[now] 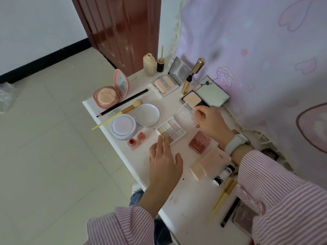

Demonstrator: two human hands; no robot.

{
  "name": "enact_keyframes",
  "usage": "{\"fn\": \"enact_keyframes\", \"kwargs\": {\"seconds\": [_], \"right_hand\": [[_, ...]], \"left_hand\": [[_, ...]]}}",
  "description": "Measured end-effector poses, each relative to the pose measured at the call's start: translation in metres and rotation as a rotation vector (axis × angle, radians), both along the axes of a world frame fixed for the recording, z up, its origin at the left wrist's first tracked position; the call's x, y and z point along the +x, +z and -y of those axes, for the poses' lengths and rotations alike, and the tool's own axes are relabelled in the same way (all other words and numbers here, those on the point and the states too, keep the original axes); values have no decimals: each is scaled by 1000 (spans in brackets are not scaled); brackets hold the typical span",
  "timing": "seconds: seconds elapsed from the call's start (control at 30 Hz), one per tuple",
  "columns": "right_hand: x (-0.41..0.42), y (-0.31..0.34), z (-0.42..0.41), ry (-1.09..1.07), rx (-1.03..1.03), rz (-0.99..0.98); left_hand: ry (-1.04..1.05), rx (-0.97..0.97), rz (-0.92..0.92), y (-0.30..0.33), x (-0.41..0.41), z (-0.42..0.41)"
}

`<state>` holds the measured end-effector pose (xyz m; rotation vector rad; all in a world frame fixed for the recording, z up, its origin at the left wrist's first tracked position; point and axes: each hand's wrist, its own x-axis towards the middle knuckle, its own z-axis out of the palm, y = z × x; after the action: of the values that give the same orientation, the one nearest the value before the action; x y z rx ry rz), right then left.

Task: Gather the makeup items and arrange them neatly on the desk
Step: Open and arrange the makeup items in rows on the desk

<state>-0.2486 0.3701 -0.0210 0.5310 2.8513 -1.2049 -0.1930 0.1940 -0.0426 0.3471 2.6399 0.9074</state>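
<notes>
An eyeshadow palette lies open in the middle of the white desk. My right hand holds its clear lid, which is raised and tilted above the palette's far side. My left hand rests with straight fingers on the palette's near edge. Around them lie a pink cushion compact, a round powder jar with its lid beside it, two small red pots, a blush compact and a peach case.
At the back stand a foundation bottle, a black cap with a wand, two open mirrored compacts and a gold mascara. A pencil and brush overhang the left edge. A tube and pencils lie near right.
</notes>
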Motion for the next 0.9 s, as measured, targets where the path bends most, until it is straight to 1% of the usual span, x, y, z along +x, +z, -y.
{"fn": "enact_keyframes", "kwargs": {"seconds": [0.13, 0.23, 0.4, 0.47, 0.53, 0.73, 0.83, 0.9], "right_hand": [[3, -3, -2, 34, 64, -17], [8, -7, -5, -4, 80, -29], [20, -9, -12, -109, 9, -62], [26, -10, -15, -89, -29, -17], [32, -10, -16, -48, -22, 13], [37, -9, -10, -47, 4, 6], [46, -7, -11, -59, 94, -6], [55, -8, -12, 49, 237, 110]], "left_hand": [[-61, -104, -27, -7, 3, 2], [-74, -140, -39, -10, 3, 3], [-74, -159, -57, -11, 6, 3], [-71, -164, -68, -12, 6, 3], [-71, -167, -66, -12, 7, 2], [-75, -136, -60, -12, 6, 4], [-84, -169, -86, -12, 8, 8], [-100, -193, -101, -13, 10, 11]]}}
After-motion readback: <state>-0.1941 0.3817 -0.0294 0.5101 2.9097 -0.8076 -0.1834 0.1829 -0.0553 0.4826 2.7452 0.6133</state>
